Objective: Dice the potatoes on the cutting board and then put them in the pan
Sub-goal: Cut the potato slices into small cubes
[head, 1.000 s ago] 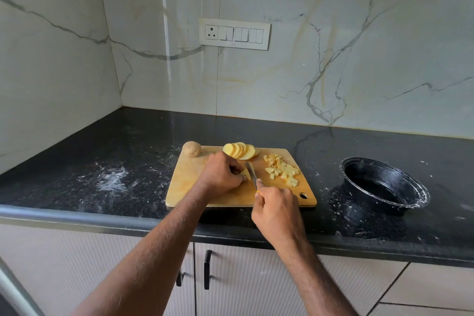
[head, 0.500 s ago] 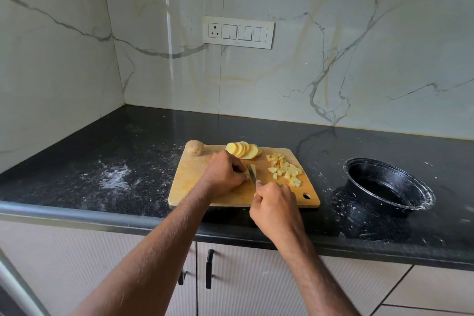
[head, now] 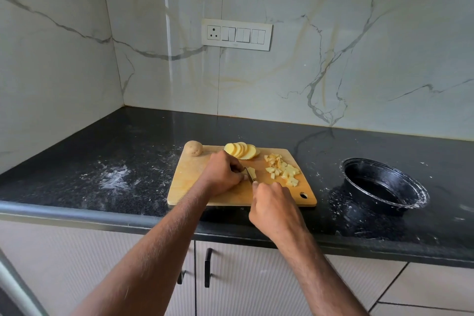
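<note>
Right hand (head: 275, 205) is gripping the knife (head: 249, 175), fingers wrapped tight; left hand (head: 222, 176) fingers are pinching a potato slice (head: 252, 172) on the cutting board (head: 189, 182), dice (head: 282, 170) piling beside.

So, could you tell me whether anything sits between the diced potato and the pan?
Nothing visible does. The diced potato lies at the right of the cutting board; only bare, flour-dusted counter separates it from the pan.
</note>
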A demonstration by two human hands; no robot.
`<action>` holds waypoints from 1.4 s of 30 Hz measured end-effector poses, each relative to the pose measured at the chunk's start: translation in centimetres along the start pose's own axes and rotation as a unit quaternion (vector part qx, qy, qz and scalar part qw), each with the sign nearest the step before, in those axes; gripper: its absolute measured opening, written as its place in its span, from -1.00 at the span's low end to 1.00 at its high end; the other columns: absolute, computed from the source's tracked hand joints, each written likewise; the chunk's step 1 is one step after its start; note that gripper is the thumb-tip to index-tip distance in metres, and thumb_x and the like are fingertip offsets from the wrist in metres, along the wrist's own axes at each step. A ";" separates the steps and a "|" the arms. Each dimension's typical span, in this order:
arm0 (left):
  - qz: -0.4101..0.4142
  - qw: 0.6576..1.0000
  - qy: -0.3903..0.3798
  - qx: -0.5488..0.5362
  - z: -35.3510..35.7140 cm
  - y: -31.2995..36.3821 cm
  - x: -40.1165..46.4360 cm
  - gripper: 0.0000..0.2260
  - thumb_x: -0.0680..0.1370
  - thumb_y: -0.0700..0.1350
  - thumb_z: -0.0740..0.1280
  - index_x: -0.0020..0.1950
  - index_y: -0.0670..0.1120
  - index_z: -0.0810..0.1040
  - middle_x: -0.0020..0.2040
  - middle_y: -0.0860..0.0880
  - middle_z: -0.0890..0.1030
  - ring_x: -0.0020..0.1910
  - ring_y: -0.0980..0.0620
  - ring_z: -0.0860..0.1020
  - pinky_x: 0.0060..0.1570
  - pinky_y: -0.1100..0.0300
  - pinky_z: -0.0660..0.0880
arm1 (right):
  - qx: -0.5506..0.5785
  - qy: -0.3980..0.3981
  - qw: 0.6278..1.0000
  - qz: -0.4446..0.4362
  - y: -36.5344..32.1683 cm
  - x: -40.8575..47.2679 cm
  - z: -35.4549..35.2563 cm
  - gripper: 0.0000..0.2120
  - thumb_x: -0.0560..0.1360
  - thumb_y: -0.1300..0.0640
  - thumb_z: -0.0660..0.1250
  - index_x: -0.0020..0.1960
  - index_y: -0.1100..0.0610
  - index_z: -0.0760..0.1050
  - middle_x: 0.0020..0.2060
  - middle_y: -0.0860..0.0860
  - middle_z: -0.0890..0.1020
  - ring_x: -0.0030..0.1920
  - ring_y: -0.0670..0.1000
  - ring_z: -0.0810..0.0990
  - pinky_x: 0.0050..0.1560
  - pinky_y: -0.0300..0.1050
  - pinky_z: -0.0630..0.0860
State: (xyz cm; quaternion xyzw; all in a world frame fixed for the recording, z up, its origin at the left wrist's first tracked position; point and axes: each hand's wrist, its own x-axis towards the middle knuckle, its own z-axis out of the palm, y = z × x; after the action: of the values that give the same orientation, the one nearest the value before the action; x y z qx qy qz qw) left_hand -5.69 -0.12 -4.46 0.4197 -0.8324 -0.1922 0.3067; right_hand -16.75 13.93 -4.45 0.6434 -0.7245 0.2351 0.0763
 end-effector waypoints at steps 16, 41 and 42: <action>-0.012 1.000 0.009 -0.016 0.4 -0.1 0.2 -0.79 0.41 -0.01 0.58 0.00 -0.04 0.75 -0.11 0.06 0.70 -0.17 0.15 0.60 -0.14 0.29 0.58 | 0.054 0.007 0.998 0.018 -0.1 -0.7 -0.1 -0.77 0.63 0.14 0.26 0.20 0.17 0.60 -0.24 -0.02 0.63 -0.31 -0.09 0.58 -0.34 -0.19 0.61; 0.000 1.000 0.024 -0.007 -0.6 -0.4 -0.9 -0.82 0.39 -0.18 0.44 -0.05 -0.08 0.76 -0.15 0.04 0.73 -0.23 0.14 0.63 -0.15 0.27 0.60 | 0.082 0.040 0.995 0.044 0.6 -0.9 0.1 -0.65 0.62 0.10 0.28 0.39 0.09 0.51 -0.20 -0.04 0.70 -0.46 -0.19 0.42 -0.54 -0.44 0.28; 0.001 1.000 0.024 -0.005 -0.6 -0.4 -0.9 -0.83 0.40 -0.19 0.44 -0.05 -0.08 0.76 -0.13 0.04 0.74 -0.21 0.16 0.63 -0.14 0.31 0.57 | 0.081 0.038 0.995 0.046 0.4 -0.8 0.2 -0.65 0.62 0.10 0.28 0.40 0.09 0.50 -0.22 -0.05 0.69 -0.46 -0.18 0.42 -0.55 -0.43 0.28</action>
State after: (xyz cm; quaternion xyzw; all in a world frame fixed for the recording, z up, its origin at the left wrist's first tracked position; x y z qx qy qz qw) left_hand -4.64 0.39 -4.55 0.4218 -0.8242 -0.1860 0.3288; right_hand -16.92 14.56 -5.06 0.6039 -0.7287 0.3205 0.0409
